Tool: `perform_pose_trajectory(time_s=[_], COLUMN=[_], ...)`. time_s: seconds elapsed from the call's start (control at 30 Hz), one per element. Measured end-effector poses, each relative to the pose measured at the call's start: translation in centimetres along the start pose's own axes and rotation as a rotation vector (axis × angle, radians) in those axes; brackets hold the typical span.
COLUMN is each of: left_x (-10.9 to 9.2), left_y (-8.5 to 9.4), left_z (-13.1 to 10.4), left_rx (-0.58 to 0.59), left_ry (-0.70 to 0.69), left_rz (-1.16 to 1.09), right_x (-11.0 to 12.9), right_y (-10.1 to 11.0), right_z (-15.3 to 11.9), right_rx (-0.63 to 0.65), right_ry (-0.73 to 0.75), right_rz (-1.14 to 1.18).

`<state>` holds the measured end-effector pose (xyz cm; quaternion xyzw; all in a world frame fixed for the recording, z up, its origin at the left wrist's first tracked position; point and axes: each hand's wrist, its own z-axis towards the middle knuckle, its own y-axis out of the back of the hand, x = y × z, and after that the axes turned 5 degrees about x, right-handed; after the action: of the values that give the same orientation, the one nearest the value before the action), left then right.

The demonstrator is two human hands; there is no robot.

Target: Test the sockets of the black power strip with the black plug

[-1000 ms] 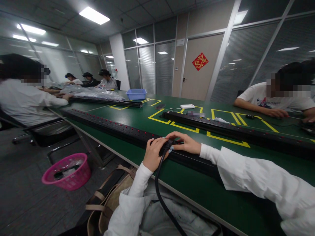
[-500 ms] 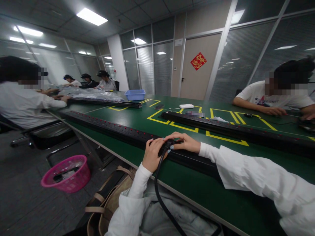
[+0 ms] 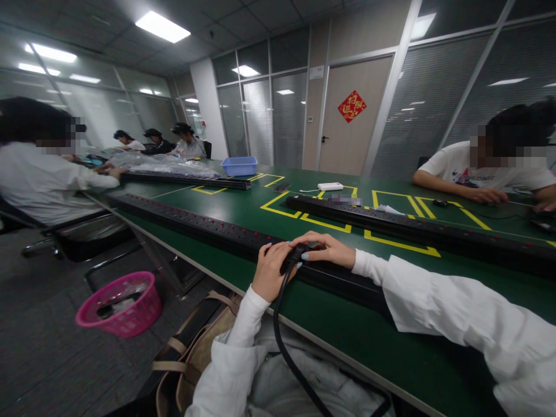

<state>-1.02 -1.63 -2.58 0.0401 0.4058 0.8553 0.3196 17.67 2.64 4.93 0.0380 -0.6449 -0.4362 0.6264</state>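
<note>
Evidently, the black plug [image 3: 298,252] sat at the near power strip [image 3: 208,226], our left hand [image 3: 270,272] and right hand [image 3: 330,251] closed around it; we seemed mid-adjustment over the green table [image 3: 339,331], and the next move called for even pressure.

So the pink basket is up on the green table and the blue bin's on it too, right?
Not quite: the head view shows the pink basket down on the floor, beside the green table. The blue bin is indeed on the table.
</note>
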Motion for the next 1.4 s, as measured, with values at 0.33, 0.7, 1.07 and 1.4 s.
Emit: perform_pose_trajectory(time_s=[0.33,0.7,1.07,1.4], left_x=[-0.07,-0.06,0.23,-0.08], left_y=[0.00,-0.11,-0.05,-0.16], left_z=[0.07,0.01,-0.04,0.44], left_rx=[-0.006,-0.013,-0.006,-0.020], left_ry=[0.004,0.009,-0.032,-0.013], left_rz=[0.000,0.013,0.042,0.069], right_x=[-0.52,-0.27,-0.24,-0.38], right_y=[-0.22,-0.30,-0.33,-0.41], right_z=[0.14,0.07,0.10,0.05], right_rx=[-0.038,-0.041,-0.037,-0.037], right_ry=[0.045,0.044,0.019,0.041], right_rz=[-0.075,-0.082,-0.065,-0.111])
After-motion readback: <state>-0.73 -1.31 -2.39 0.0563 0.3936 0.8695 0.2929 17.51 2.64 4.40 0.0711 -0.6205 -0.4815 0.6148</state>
